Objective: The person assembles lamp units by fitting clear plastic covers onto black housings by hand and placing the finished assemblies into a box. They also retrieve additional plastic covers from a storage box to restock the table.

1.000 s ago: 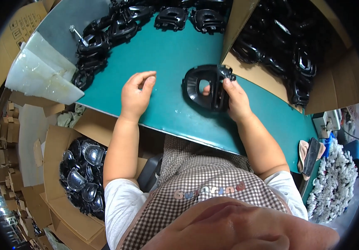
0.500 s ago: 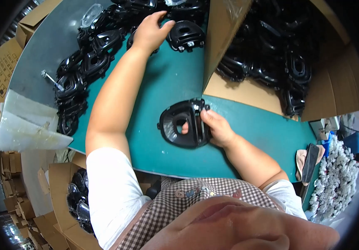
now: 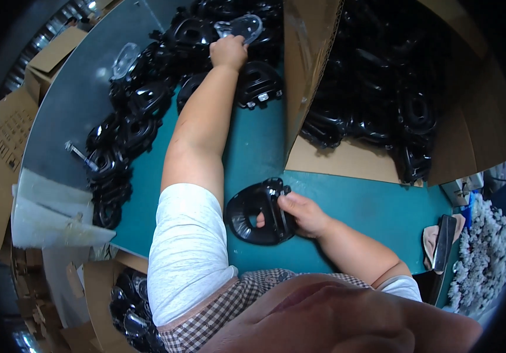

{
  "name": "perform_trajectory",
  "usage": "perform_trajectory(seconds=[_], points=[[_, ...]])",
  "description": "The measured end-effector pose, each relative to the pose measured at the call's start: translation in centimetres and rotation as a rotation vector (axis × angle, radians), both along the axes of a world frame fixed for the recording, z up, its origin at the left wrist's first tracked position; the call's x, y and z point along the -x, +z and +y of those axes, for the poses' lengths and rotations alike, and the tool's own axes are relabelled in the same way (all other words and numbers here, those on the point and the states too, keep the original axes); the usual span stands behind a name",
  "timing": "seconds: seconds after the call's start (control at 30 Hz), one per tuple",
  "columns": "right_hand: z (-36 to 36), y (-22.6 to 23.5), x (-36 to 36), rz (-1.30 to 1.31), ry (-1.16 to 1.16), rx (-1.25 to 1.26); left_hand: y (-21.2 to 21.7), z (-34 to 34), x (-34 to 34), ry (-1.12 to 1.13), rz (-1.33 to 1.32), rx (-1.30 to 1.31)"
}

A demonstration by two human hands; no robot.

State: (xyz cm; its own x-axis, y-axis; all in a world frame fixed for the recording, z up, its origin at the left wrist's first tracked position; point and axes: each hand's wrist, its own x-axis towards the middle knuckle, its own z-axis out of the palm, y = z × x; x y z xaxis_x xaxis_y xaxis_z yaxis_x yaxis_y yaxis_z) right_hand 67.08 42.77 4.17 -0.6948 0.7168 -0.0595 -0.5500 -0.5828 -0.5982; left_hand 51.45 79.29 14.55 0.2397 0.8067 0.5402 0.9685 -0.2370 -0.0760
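My right hand grips a black plastic ring-shaped housing lying on the teal table, a fingertip showing through its opening. My left arm stretches far across the table; my left hand closes on a clear lens-shaped insert at the top of a pile of black housings.
An open cardboard box full of black housings stands at the right. A grey sheet with a metal bolt lies at the left. Another box of black parts sits below the table edge. White fluffy material is at far right.
My left hand has reached farther across the pile and taken hold of a clear insert. My right hand keeps its hold on the black housing, which sits lower in view.
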Motion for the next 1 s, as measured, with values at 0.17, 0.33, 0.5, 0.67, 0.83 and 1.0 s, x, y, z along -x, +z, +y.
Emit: perform_trajectory(seconds=[0.17,0.33,0.5,0.67,0.83,1.0], points=[[0.1,0.5,0.5,-0.024,-0.005,0.042,0.3,-9.4,3.2,-0.301,-0.506,-0.099],[-0.2,1.1,0.8,-0.088,-0.051,0.035,0.7,-25.8,7.0,-0.504,-1.376,0.181],[-1.1,1.1,0.5,-0.093,-0.152,-0.050,-1.4,-40.0,5.5,-0.501,-1.908,0.153],[-3.4,1.6,1.2,-0.013,-0.153,-0.160,-5.7,-46.2,3.9,-0.395,-2.055,0.136],[-4.4,2.3,0.8,-0.159,-0.162,-0.445,-7.0,-48.4,3.9,-0.179,-1.704,0.364],[-5.7,3.9,0.5,-0.186,-0.101,-0.492,-7.7,-49.5,4.7,-0.031,-1.734,0.863]])
